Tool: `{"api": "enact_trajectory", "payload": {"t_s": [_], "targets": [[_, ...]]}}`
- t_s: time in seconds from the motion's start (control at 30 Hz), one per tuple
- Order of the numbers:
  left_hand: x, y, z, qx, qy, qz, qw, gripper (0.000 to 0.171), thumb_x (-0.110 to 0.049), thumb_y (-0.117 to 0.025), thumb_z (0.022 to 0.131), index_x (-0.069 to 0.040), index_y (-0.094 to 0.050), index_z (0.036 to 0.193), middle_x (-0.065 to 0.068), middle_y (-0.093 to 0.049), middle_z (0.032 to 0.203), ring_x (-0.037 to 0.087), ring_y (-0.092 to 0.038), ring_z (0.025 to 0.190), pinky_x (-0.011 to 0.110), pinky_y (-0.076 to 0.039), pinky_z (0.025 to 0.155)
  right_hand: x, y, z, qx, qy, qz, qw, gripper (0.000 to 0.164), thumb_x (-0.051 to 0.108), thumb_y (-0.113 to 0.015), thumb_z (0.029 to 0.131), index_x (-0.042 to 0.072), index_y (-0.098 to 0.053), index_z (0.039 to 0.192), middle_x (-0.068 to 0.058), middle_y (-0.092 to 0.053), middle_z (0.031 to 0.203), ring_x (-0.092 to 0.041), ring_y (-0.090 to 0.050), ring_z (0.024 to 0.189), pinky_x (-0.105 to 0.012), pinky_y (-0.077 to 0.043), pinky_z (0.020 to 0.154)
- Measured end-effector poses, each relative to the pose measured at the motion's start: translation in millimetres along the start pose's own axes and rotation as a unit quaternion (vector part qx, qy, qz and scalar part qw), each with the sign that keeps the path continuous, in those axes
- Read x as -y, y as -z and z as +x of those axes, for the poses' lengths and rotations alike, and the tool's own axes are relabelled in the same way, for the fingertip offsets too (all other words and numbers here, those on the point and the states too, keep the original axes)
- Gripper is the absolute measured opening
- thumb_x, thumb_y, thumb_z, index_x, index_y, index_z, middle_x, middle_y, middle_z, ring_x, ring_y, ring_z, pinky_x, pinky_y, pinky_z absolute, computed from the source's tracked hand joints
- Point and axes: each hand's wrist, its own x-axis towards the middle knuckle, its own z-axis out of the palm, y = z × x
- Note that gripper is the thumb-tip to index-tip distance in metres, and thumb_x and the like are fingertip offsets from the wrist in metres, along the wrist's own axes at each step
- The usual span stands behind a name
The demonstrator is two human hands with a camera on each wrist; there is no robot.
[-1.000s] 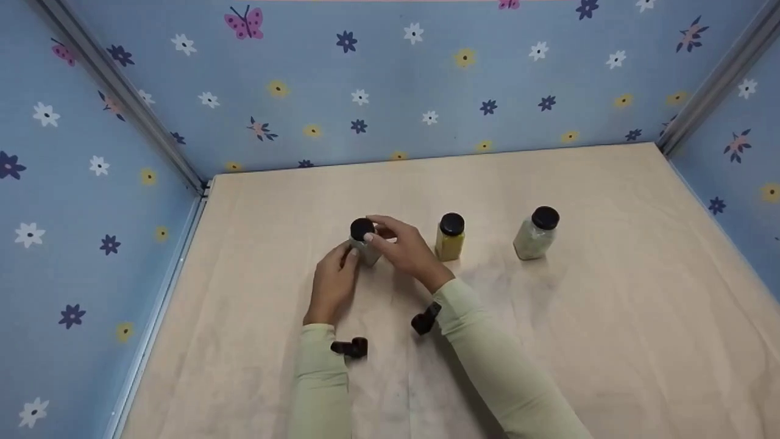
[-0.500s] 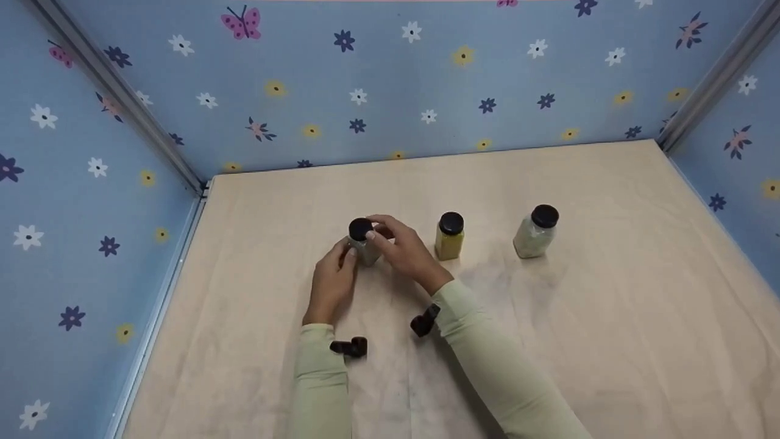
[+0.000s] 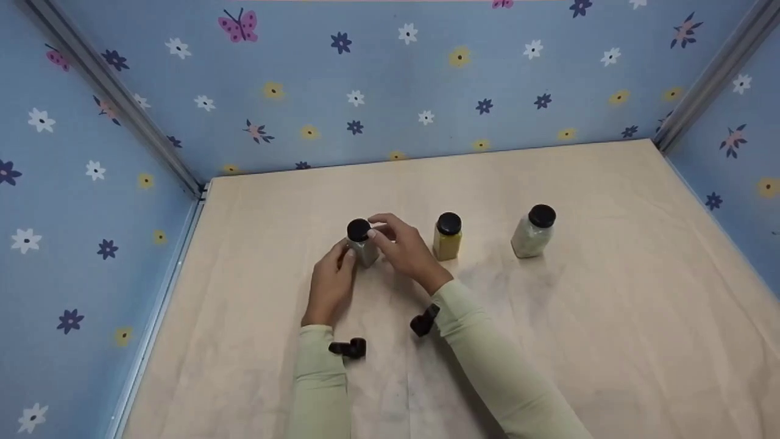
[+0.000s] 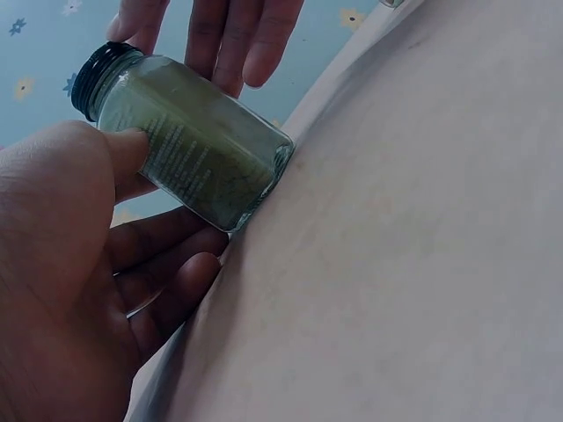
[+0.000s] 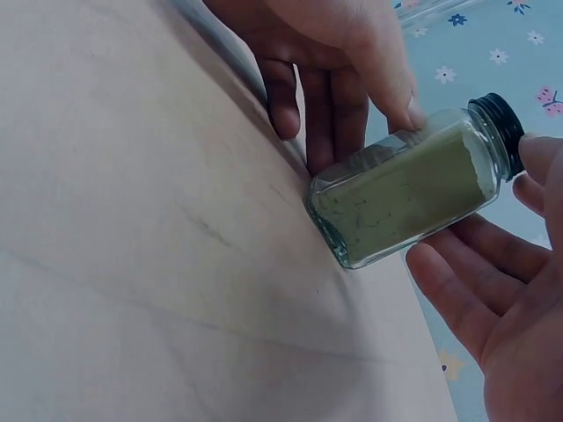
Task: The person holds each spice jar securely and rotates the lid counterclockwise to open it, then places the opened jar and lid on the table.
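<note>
A square-sided glass jar (image 3: 365, 253) of green powder, with a black screw cap (image 3: 359, 229), stands on the table left of the middle. My left hand (image 3: 331, 283) holds its body, the thumb on the printed side in the left wrist view. At the cap is my right hand (image 3: 405, 247); its thumb and forefinger touch the cap's edge in the right wrist view. The right hand's other fingers (image 5: 449, 281) lie beside the glass jar (image 5: 400, 193). In the left wrist view, the cap (image 4: 101, 79) sits on the jar's neck.
To the right stand a jar of yellow powder (image 3: 448, 244) and a jar of pale green contents (image 3: 532, 238), both black-capped. A cream cloth (image 3: 609, 335) covers the table. Blue flowered panels (image 3: 390, 73) enclose its back and sides.
My right thumb has slid from the top of the cap toward its right edge. The left hand keeps its hold, and the jar stays in nearly the same place.
</note>
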Motion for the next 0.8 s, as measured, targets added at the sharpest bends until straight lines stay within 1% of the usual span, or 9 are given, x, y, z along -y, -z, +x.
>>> {"api": "enact_trajectory", "payload": {"t_s": [0.13, 0.2, 0.33, 0.43, 0.53, 0.6, 0.73, 0.8], "targets": [[0.3, 0.3, 0.4, -0.001, 0.000, 0.002, 1.0000, 0.046, -0.034, -0.045, 0.108, -0.015, -0.049, 0.149, 0.005, -0.054, 0.145, 0.021, -0.050, 0.134, 0.042, -0.039, 0.111, 0.3, -0.5, 0.2, -0.004, -0.001, 0.003, 1.000, 0.033, 0.033, -0.053, 0.105, 0.021, -0.060, 0.135, -0.001, -0.068, 0.125, -0.011, -0.065, 0.108, -0.033, -0.056, 0.081], [0.6, 0.0, 0.6, -0.002, 0.002, 0.000, 1.0000, 0.046, -0.034, -0.045, 0.108, -0.015, -0.050, 0.149, 0.004, -0.055, 0.145, 0.021, -0.050, 0.134, 0.042, -0.039, 0.111, 0.7, -0.9, -0.5, -0.003, -0.006, 0.006, 1.000, 0.033, 0.033, -0.053, 0.106, 0.022, -0.059, 0.136, -0.001, -0.068, 0.125, -0.011, -0.065, 0.108, -0.034, -0.057, 0.080], [1.1, -0.7, 0.8, -0.001, 0.009, -0.007, 0.9999, 0.045, -0.034, -0.045, 0.107, -0.016, -0.050, 0.149, 0.003, -0.055, 0.145, 0.020, -0.050, 0.134, 0.041, -0.039, 0.111, 2.1, -1.5, -1.3, -0.006, -0.010, -0.003, 1.000, 0.036, 0.030, -0.052, 0.106, 0.017, -0.057, 0.139, -0.003, -0.068, 0.125, -0.013, -0.065, 0.108, -0.034, -0.056, 0.082], [1.0, -1.1, 0.7, 0.001, 0.013, -0.010, 0.9999, 0.046, -0.035, -0.045, 0.108, -0.016, -0.050, 0.149, 0.003, -0.054, 0.146, 0.020, -0.049, 0.135, 0.041, -0.038, 0.112, 2.3, -2.2, -0.8, -0.016, -0.006, -0.002, 1.000, 0.032, 0.027, -0.052, 0.106, 0.014, -0.059, 0.134, -0.005, -0.068, 0.124, -0.012, -0.066, 0.107, -0.033, -0.056, 0.083], [0.7, -0.9, 0.5, 0.000, 0.011, -0.011, 0.9999, 0.046, -0.035, -0.046, 0.107, -0.015, -0.050, 0.149, 0.004, -0.053, 0.146, 0.020, -0.048, 0.135, 0.041, -0.037, 0.113, 1.6, -3.0, -0.6, -0.026, -0.002, 0.002, 1.000, 0.024, 0.027, -0.053, 0.106, 0.017, -0.061, 0.126, -0.003, -0.070, 0.121, -0.012, -0.067, 0.103, -0.032, -0.056, 0.081], [0.9, -0.2, 0.4, -0.001, 0.006, -0.012, 0.9999, 0.046, -0.034, -0.046, 0.107, -0.014, -0.050, 0.149, 0.005, -0.054, 0.146, 0.021, -0.048, 0.135, 0.041, -0.037, 0.113, 0.9, -3.1, -0.7, -0.030, 0.003, 0.003, 1.000, 0.022, 0.027, -0.054, 0.106, 0.018, -0.062, 0.124, -0.001, -0.070, 0.118, -0.014, -0.068, 0.098, -0.032, -0.056, 0.079], [1.7, 0.9, 0.8, 0.002, 0.001, -0.014, 0.9999, 0.047, -0.034, -0.046, 0.107, -0.012, -0.050, 0.149, 0.007, -0.054, 0.145, 0.023, -0.049, 0.135, 0.042, -0.038, 0.112, -0.4, -2.7, -1.2, -0.028, 0.013, 0.005, 1.000, 0.024, 0.028, -0.054, 0.106, 0.019, -0.064, 0.125, 0.002, -0.071, 0.111, -0.019, -0.069, 0.090, -0.032, -0.056, 0.076], [2.1, 1.2, 0.7, 0.005, -0.001, -0.015, 0.9999, 0.047, -0.034, -0.046, 0.107, -0.012, -0.049, 0.149, 0.008, -0.054, 0.145, 0.023, -0.049, 0.134, 0.043, -0.039, 0.112, -1.2, -2.3, -1.3, -0.022, 0.017, 0.009, 1.000, 0.026, 0.030, -0.054, 0.105, 0.020, -0.064, 0.127, 0.003, -0.071, 0.112, -0.019, -0.069, 0.094, -0.033, -0.056, 0.078]]}}
